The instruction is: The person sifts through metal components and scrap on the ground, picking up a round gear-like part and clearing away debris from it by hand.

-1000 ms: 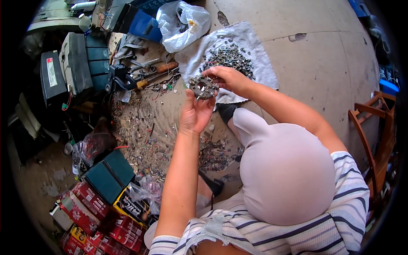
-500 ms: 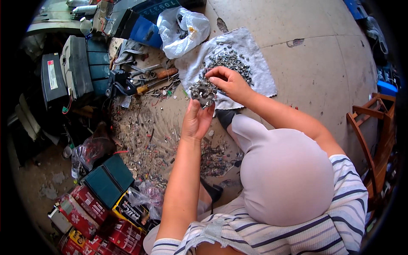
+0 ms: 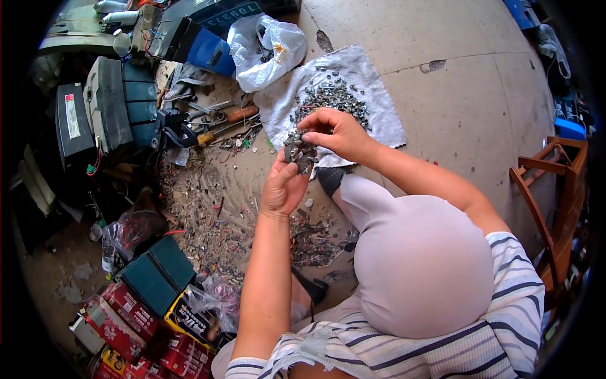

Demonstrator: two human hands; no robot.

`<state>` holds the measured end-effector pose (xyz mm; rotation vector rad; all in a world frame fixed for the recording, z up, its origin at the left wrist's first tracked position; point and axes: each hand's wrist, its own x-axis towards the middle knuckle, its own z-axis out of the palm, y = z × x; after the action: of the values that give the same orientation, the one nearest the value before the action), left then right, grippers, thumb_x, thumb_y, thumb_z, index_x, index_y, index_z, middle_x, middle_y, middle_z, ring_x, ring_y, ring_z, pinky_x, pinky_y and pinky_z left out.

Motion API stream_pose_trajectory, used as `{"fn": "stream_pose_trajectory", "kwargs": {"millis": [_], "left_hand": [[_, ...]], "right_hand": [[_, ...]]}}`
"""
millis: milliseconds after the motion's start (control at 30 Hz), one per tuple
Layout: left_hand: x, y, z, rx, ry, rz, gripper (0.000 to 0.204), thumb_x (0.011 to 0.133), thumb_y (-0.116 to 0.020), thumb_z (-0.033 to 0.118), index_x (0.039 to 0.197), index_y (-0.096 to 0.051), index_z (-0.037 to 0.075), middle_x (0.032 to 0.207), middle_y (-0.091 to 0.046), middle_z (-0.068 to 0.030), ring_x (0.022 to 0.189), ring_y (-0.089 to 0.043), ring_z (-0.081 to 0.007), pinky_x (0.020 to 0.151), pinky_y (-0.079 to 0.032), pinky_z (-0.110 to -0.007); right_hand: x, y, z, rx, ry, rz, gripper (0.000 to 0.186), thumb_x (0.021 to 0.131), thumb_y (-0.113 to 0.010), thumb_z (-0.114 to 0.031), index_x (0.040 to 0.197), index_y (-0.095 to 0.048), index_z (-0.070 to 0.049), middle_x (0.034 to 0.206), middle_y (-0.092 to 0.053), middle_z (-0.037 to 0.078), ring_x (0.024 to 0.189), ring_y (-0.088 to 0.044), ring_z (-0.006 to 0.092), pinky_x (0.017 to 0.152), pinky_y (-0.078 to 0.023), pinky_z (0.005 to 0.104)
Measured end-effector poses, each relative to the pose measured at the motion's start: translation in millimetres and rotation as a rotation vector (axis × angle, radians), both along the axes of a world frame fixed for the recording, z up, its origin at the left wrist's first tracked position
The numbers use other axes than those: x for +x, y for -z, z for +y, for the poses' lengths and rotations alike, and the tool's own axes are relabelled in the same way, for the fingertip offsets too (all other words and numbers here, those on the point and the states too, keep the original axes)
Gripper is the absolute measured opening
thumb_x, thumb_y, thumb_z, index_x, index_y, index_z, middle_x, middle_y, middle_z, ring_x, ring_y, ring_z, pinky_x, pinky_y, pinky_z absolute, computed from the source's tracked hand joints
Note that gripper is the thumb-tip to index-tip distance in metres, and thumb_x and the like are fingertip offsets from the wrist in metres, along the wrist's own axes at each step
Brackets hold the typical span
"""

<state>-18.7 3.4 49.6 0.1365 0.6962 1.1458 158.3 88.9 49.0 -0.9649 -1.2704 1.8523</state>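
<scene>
My left hand is closed round a dark, roundish metal piece covered with small shiny metal bits; I cannot tell its exact kind. Over its upper edge reaches my right hand, thumb and fingertips drawn together at the bits. Whatever sits between those fingertips is too small to make out. Just beyond the hands, a pile of small metal hardware, like nuts and screws, lies spread on a whitish cloth. The right forearm passes just beyond my raised knee.
A white plastic bag stands left of the cloth. Wooden-handled screwdrivers lie nearby among scraps. Scattered debris covers the floor at left. Dark battery-like boxes and red cartons line the left side; a wooden chair stands at right.
My right fingers have come down onto the metal piece, and the left thumb has shifted across its near side. The whole view has shifted slightly.
</scene>
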Motion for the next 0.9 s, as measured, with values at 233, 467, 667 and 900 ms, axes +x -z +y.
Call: {"fn": "stream_pose_trajectory", "kwargs": {"millis": [233, 467, 667, 900], "left_hand": [[3, -2, -1, -0.002, 0.014, 0.005, 0.066, 0.077, -0.077, 0.007, 0.135, -0.045, 0.005, 0.131, -0.055, -0.0082, 0.123, -0.052, -0.0233, 0.112, -0.036, -0.036], [4, -5, -5, -0.004, -0.027, -0.022, 0.068, 0.078, -0.075, 0.004, 0.138, -0.041, 0.006, 0.133, -0.054, -0.0083, 0.126, -0.049, -0.0229, 0.113, -0.034, -0.036], [-7, 1, -9, -0.017, -0.058, -0.020, 0.066, 0.081, -0.071, 0.002, 0.139, -0.039, 0.007, 0.133, -0.053, -0.0093, 0.124, -0.052, -0.0250, 0.109, -0.039, -0.038], [-5, -4, -8, -0.081, -0.009, 0.075, 0.066, 0.084, -0.068, 0.002, 0.140, -0.035, 0.008, 0.129, -0.054, -0.0122, 0.117, -0.057, -0.0325, 0.097, -0.052, -0.040]], "right_hand": [[-2, -3, -1, 0.159, 0.007, -0.193, 0.015, 0.086, -0.069, -0.010, 0.098, -0.067, 0.000, 0.090, -0.066, 0.003, 0.078, -0.063, 0.0097, 0.072, -0.052, 0.0251], [-4, 12, -3, -0.144, -0.009, 0.085, 0.016, 0.092, -0.064, -0.012, 0.104, -0.062, -0.002, 0.092, -0.064, 0.003, 0.083, -0.059, 0.0093, 0.076, -0.050, 0.0245], [-5, 12, 3, -0.340, 0.021, 0.210, 0.014, 0.095, -0.059, -0.014, 0.104, -0.058, -0.005, 0.100, -0.063, 0.004, 0.084, -0.057, 0.0083, 0.077, -0.049, 0.0228], [-16, -1, 39, -0.186, 0.076, -0.015, 0.013, 0.090, -0.061, -0.011, 0.097, -0.058, -0.002, 0.082, -0.062, 0.004, 0.070, -0.057, 0.0098, 0.066, -0.049, 0.0249]]}}
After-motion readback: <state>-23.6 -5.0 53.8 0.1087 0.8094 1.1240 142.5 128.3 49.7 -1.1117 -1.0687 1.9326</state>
